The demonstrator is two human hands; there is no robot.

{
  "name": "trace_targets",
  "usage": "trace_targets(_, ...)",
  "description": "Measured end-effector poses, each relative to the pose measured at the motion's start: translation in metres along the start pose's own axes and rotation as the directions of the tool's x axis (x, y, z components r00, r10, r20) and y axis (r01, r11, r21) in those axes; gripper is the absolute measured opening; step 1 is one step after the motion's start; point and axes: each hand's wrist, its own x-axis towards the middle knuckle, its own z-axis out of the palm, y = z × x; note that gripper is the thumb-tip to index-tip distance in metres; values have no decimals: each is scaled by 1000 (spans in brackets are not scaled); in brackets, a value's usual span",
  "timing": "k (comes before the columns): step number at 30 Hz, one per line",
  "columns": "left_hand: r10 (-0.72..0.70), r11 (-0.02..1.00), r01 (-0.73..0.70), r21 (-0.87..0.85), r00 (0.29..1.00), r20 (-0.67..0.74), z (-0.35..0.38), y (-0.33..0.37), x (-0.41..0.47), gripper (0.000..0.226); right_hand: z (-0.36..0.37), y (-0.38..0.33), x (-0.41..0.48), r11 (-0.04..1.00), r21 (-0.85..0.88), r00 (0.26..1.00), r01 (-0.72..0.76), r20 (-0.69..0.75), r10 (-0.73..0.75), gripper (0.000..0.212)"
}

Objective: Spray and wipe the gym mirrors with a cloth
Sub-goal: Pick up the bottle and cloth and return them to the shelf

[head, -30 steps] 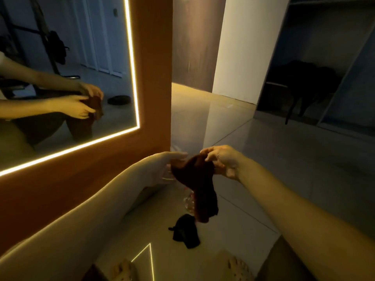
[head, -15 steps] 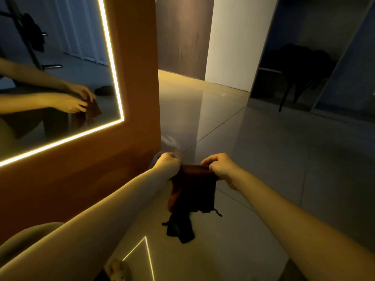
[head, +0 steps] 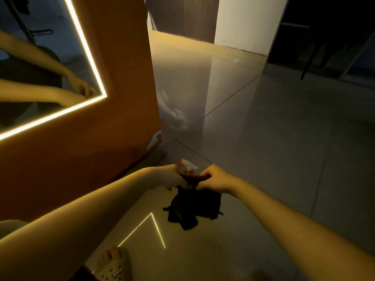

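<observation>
Cloth (head: pixel 203 201): a dark, reddish-brown rag, held low over the floor (head: pixel 263 149) by its top edge, with the left hand (head: pixel 172 176) and the right hand (head: pixel 216 179) close together and each curled tight around a bunched corner, so that the rest hangs slack below them. It looks light and entirely limp, unlikely to slip or be damaged; I would judge it best gathered into a pad in one palm for wiping, since held by the edge like this it would only flap against the glass. Just beyond the left knuckles shows the white and red trigger head of a spray bottle (head: pixel 185 166); its body is hidden behind the hands, so what is in it and how full it is cannot be told, nor whether the left hand touches it. Under the hanging rag lies a second dark scrap (head: pixel 182 222) on the tiles, too murky to identify and hard to separate from the rag's lower edge. To the left stands the mirror (head: pixel 40 63), rimmed by a bright light strip (head: pixel 89 63) and set in an orange panel (head: pixel 101 149); it reflects both forearms. A sandalled foot (head: pixel 111 264) shows at the bottom edge. The glass is well apart from the rag, and wiping looks not yet begun.
</observation>
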Motion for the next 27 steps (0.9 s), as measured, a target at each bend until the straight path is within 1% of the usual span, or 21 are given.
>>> trace_targets(1,-43,997,45,-66,999,27,3,-9,6,11,-1,5,5,994,108,1000,-5,-19,7,5)
trace_targets(2,-80,987,86,-135,996,45,8,-20,15,9,-2,11,10,975,221,999,-10,-42,20,7)
trace_targets(3,-95,973,106,-206,993,64,13,-30,25,11,-2,16,17,955,294,997,-30,-54,48,11)
trace_targets(4,-120,965,133,-228,990,71,17,-40,36,14,-1,19,23,942,330,995,-58,-58,81,13)
trace_targets(5,-139,965,149,-217,988,60,19,-49,48,14,1,25,31,944,316,991,-95,-59,120,9)
trace_targets(6,-159,976,162,-148,987,32,19,-56,58,10,1,29,39,951,281,986,-126,-71,151,5)
trace_targets(7,-181,981,179,-72,983,-22,17,-65,68,6,1,35,47,964,222,981,-147,-95,171,10)
trace_targets(8,-199,980,199,0,977,-81,14,-73,79,7,-1,42,57,975,153,975,-159,-129,179,18)
trace_targets(10,-207,970,227,90,961,-183,12,-90,99,23,-6,52,77,980,-58,966,-189,-193,174,24)
trace_targets(11,-205,963,237,127,954,-221,15,-97,106,32,-8,55,86,954,-220,964,-206,-213,159,22)
trace_targets(13,-185,937,246,247,952,-245,31,-113,122,45,-11,56,102,826,-532,973,-185,-214,80,17)
trace_targets(14,-171,923,238,304,958,-230,43,-120,131,49,-12,56,111,763,-629,979,-148,-201,24,15)
trace_targets(15,-155,910,222,351,965,-210,56,-127,141,55,-12,55,120,717,-690,982,-102,-184,-37,16)
trace_targets(17,-129,875,185,448,980,-153,80,-140,158,70,-9,58,139,674,-738,974,-33,-175,-143,34)
trace_targets(19,-153,820,184,541,983,-102,99,-149,170,83,0,63,157,659,-752,958,4,-187,-218,54)
trace_targets(21,-176,785,201,586,979,-100,113,-159,186,84,9,72,178,632,-774,954,35,-162,-251,62)
trace_targets(23,-177,782,210,587,978,-114,119,-166,200,74,18,82,195,610,-790,947,61,-147,-285,59)
trace_targets(25,-194,813,203,546,978,-75,121,-172,207,58,25,89,206,652,-753,932,91,-166,-321,47)
trace_targets(27,-236,838,236,493,970,-63,116,-174,203,50,30,91,213,698,-708,934,106,-171,-315,37)
